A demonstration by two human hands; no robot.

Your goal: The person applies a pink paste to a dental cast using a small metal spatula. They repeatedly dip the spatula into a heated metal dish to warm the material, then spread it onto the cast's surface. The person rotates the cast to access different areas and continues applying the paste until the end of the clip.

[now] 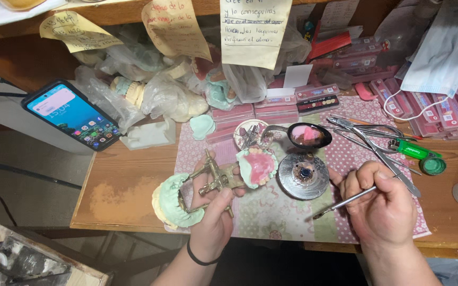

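while left hand (214,212) grips articulator (216,177), right hand (380,204) pinches spatula (345,201).

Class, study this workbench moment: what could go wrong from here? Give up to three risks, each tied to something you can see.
1. The left hand holds the open metal articulator with two plaster casts; a loose grip might drop and chip the green cast.
2. The right hand holds a thin metal instrument near the round burner; it could knock it.
3. The spoon of pink wax might tip.
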